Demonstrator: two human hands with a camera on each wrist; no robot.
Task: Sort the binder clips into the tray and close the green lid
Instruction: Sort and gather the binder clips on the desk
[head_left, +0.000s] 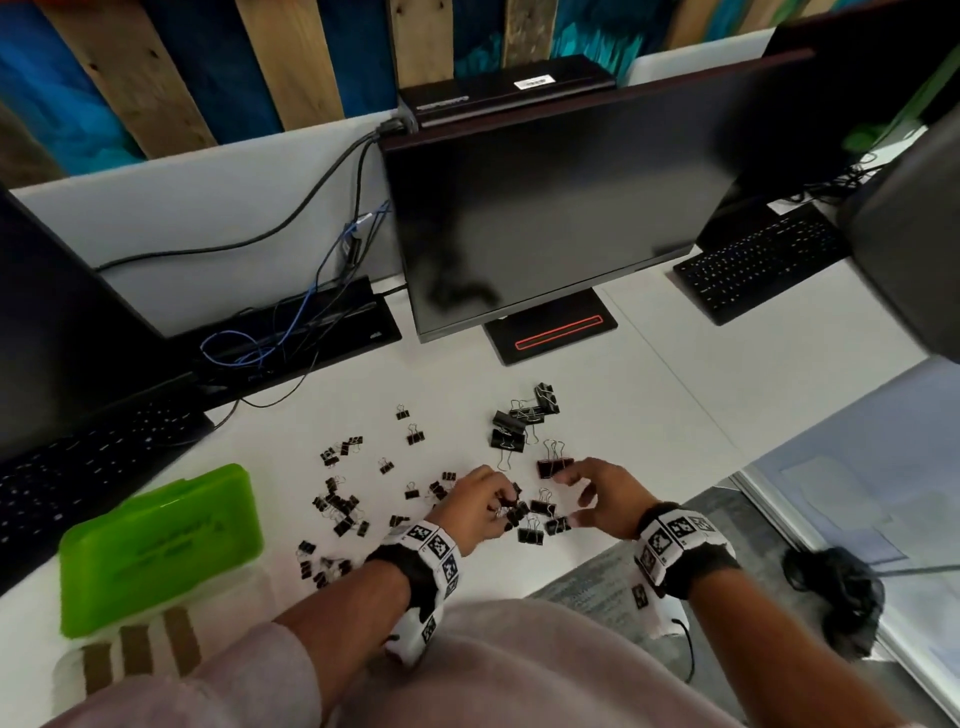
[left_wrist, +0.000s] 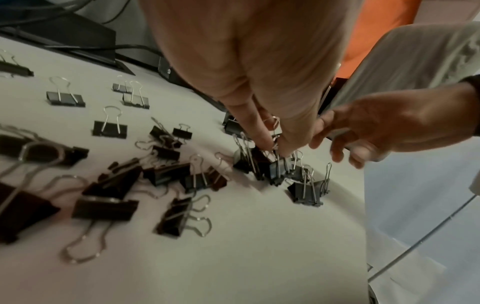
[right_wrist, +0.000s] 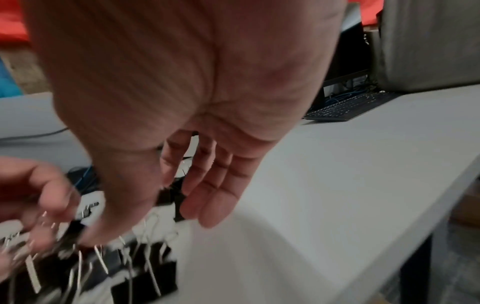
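We judge sorting barely begun: binder clips litter the bench; our left hand pinches clips, right hand spread; green lid lower left.

Binder clips are lying scattered across the middle of the desk, with a cluster of larger clips sitting behind and to the right of them; the lidded box is sitting at the near left of the desk; a monitor is standing behind the clips; one keyboard is lying at the far left, another keyboard at the far right; cables are trailing behind the clips on the left.
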